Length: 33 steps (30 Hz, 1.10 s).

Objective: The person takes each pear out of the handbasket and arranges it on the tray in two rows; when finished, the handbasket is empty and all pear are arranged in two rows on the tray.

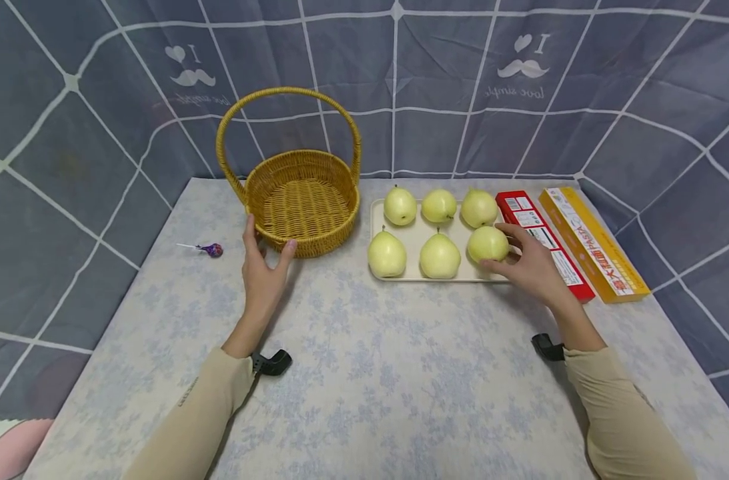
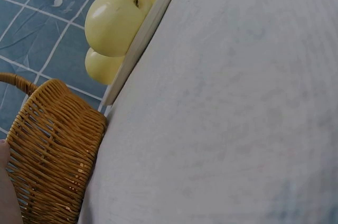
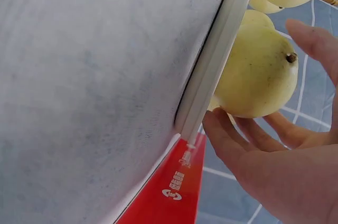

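Observation:
My left hand (image 1: 262,277) is at the near left side of a woven basket (image 1: 339,241) with a tall arched handle. Its thumb and index finger are spread apart against the basket wall; the other fingers are largely hidden. In the left wrist view only part of the thumb (image 2: 7,192) shows beside the wicker. On the right, my right hand (image 1: 529,263) curves its fingers and thumb around a pale green pear (image 1: 486,244) at the tray's near right corner. The right wrist view shows the fingers along one side of that pear (image 3: 259,76). Several more pears (image 1: 439,256) sit on the cream tray (image 1: 412,279).
A red box (image 1: 547,243) lies right of the tray, with a yellow pasta box (image 1: 598,247) beside it. Left of the basket is a purple-wrapped lollipop (image 1: 214,250). The floral tablecloth (image 1: 394,373) meets a grey-blue checked curtain (image 1: 430,80) at the back and sides.

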### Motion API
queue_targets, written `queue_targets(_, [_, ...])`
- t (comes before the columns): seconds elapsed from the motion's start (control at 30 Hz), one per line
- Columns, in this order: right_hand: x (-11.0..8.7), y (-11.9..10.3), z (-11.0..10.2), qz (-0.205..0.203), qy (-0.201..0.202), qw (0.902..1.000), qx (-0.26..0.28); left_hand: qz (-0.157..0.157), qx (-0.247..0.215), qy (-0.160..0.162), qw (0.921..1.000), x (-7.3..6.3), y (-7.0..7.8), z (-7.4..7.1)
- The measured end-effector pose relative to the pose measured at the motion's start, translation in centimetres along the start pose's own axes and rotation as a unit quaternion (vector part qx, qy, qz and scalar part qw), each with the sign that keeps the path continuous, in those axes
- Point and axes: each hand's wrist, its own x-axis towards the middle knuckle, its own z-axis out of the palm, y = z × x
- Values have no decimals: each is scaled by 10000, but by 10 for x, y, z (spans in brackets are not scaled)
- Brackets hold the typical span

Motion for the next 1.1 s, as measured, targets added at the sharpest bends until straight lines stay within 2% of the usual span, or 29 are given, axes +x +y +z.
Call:
queue_targets(0.2, [4, 1, 3, -134, 80, 9997, 187, 39, -26, 45, 10000, 0, -2, -2])
queue_targets(0.37, [6, 2, 5, -263, 106, 9995, 145, 29, -56, 65, 10000, 0, -3, -1])
queue_targets(0.57, [4, 2, 5, -186, 131, 9997, 123, 27, -92, 41, 9999, -2, -4, 0])
queue_targets(0.9, [13, 5, 7, -331, 128, 9992, -208, 52, -98, 50, 9999, 0, -1, 0])
queue_targets(1.1, [4, 0, 5, -73, 285, 9984, -483, 15, -98, 7, 10000, -1, 1, 1])
